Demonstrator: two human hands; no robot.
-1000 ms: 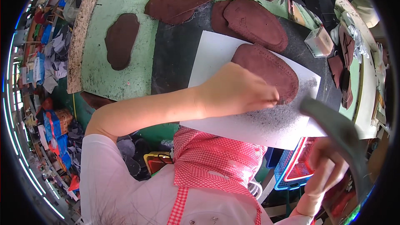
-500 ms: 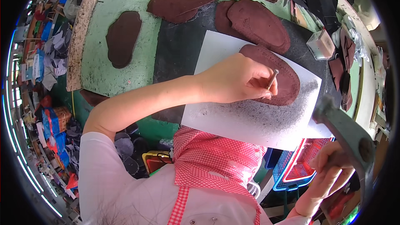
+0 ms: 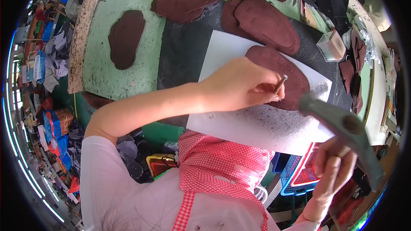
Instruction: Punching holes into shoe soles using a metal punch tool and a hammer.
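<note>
Left hand reaches across from the near left, fingers pinched shut around a small metal punch, thin and rod-like, tilted with its top end pointing far-right. Punch tip appears to rest on the near edge of a brown sole-shaped leather piece; exact contact hidden by the fingertips. That piece lies on a white paper sheet, the near part of which is speckled with dark dust. Sheet sits on a black mat, which covers the middle of the green desk. Right hand at near right, raised off the desk, fingers wrapped closed around the handle of a hammer; the grey head hangs above the right edge of the paper, blurred, just right of the punch. More brown leather pieces: two overlapping on the mat just beyond the paper, one further left at the far side, one alone on bare green at left. Small clear box to the right of the worked piece. Red-and-white checked apron visible at the near edge. Cluttered floor at far left of the view.
</note>
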